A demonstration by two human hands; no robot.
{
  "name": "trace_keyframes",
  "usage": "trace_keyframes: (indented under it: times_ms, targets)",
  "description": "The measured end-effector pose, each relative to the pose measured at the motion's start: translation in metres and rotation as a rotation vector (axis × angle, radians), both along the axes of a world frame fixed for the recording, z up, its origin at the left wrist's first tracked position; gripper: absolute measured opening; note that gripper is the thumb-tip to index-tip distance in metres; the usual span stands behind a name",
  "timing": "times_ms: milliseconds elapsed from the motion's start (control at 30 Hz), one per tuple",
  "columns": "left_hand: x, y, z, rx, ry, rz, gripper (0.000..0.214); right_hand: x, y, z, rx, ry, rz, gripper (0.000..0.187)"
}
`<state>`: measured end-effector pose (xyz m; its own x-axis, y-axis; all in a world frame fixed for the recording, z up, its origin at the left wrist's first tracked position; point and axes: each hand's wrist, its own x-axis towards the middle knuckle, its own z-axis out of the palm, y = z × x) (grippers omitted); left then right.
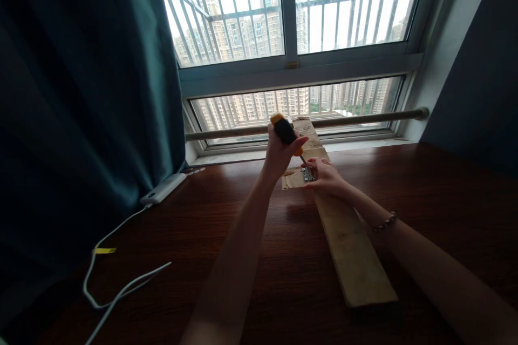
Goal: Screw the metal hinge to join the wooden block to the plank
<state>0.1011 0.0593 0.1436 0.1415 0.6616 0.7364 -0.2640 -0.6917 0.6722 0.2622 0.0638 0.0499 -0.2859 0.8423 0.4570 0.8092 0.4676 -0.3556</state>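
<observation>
My left hand (279, 153) is closed around the yellow and black handle of a screwdriver (284, 130). Its shaft slants down to a small metal hinge (306, 174) with several holes. The hinge lies over a short piece of wood (292, 178) beside a long wooden plank (352, 248). My right hand (327, 177) rests on the plank, thumb and fingers closed around the right side of the hinge, close to the screwdriver's tip. The tip itself and any screw under it are too small to make out, and part of the hinge is hidden by my fingers.
Both pieces of wood are on a dark, glossy wooden tabletop (226, 215). A white power strip (164, 188) with a white cable (91, 275) sits at the left, by a dark curtain (133, 64). Behind runs a horizontal rail (372, 117) before the barred window.
</observation>
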Motion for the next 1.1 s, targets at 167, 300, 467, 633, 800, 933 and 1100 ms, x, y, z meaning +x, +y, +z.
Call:
trace_keyframes:
  times_ms: [167,300,467,633,800,933,1100]
  targets:
    - [-0.001,-0.001,0.001,-0.024,0.008,0.123,0.043,0.0,0.0,0.0,-0.01,0.009,-0.004,0.072]
    - [-0.003,-0.005,0.005,-0.034,0.057,0.136,0.043,-0.001,0.0,0.0,-0.016,0.013,-0.005,0.069]
    - [0.001,-0.014,0.009,-0.018,0.126,-0.015,0.043,-0.002,0.001,-0.001,-0.007,0.034,-0.012,0.072]
    - [0.005,-0.014,0.002,0.101,0.194,-0.059,0.031,-0.002,0.002,-0.002,-0.013,0.023,-0.017,0.071]
    - [0.007,-0.004,-0.01,0.102,0.173,0.068,0.031,-0.003,0.001,-0.003,0.0,0.001,-0.029,0.074]
    - [0.008,-0.002,-0.013,0.096,0.181,0.104,0.034,-0.005,-0.001,0.0,-0.019,-0.027,-0.05,0.074]
    - [0.009,-0.006,-0.008,0.087,0.188,0.123,0.036,-0.006,-0.003,-0.001,-0.031,-0.002,-0.028,0.078]
